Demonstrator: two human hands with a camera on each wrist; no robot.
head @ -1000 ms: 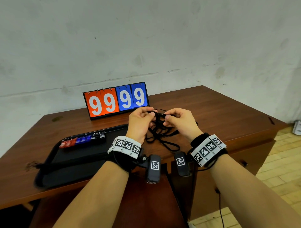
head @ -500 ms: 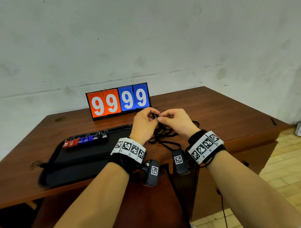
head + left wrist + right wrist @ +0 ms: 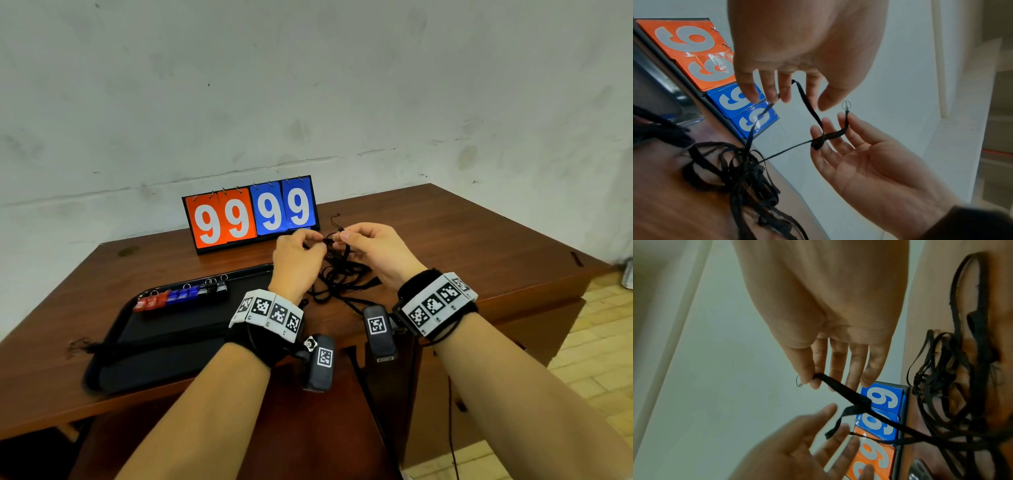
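Note:
A tangled black lanyard strap (image 3: pixel 339 274) lies in a pile on the wooden table (image 3: pixel 479 240), with one length lifted between both hands. My right hand (image 3: pixel 342 235) pinches the strap's end between thumb and forefinger. A thin cord loop (image 3: pixel 846 105) sticks out above that pinch. From there the strap (image 3: pixel 815 113) crosses over itself and runs up to my left hand (image 3: pixel 797 95), where it hooks round the index finger. In the right wrist view the strap (image 3: pixel 842 391) leaves my right hand (image 3: pixel 813 380) and bends behind a finger of my left hand (image 3: pixel 834 421), which is blurred.
A flip scoreboard (image 3: pixel 251 216) reading 99 99 stands against the wall just behind the hands. A black tray (image 3: pixel 171 342) on the left holds a row of red, blue and black clips (image 3: pixel 181 296). The table ends at the right above a tiled floor (image 3: pixel 599 342).
Both hands have risen and moved a little toward the scoreboard and drawn slightly apart. The strap's end with its thin loop now shows above the right fingertips.

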